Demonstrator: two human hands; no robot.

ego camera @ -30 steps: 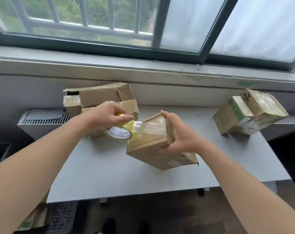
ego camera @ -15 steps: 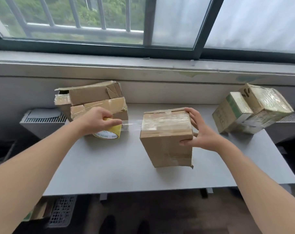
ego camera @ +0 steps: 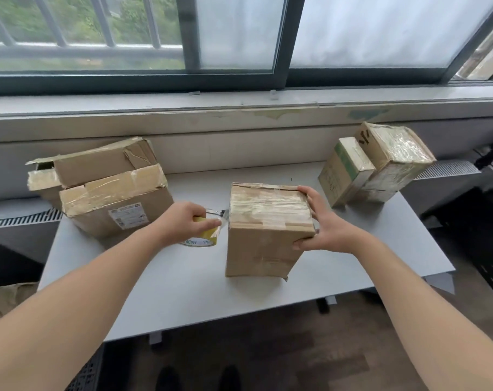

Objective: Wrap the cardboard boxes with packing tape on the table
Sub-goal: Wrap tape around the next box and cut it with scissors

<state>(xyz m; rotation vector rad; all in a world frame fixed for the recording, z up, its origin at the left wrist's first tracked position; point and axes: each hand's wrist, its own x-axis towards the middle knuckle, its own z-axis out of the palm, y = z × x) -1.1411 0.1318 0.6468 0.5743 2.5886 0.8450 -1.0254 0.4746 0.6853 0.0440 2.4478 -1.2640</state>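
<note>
Everything is viewed from one wide-angle camera worn on the head, aimed forward and down at close range over the grey rectangular table (ego camera: 183,292), toward the dark-framed sliding window (ego camera: 282,38); edges are bowed, probably by the lens.

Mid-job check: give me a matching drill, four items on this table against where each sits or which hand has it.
Things:
1. yellow roll of packing tape
2. tall brown cardboard box banded with clear tape
3. crumpled brown cardboard box with a white label
4. small cardboard box with a green stripe

Places:
A. far right of the grey table
B. held by the right hand
C. gripped by the left hand
D. far left of the table

Pairs: 1-C, 2-B, 3-D, 4-A.
</note>
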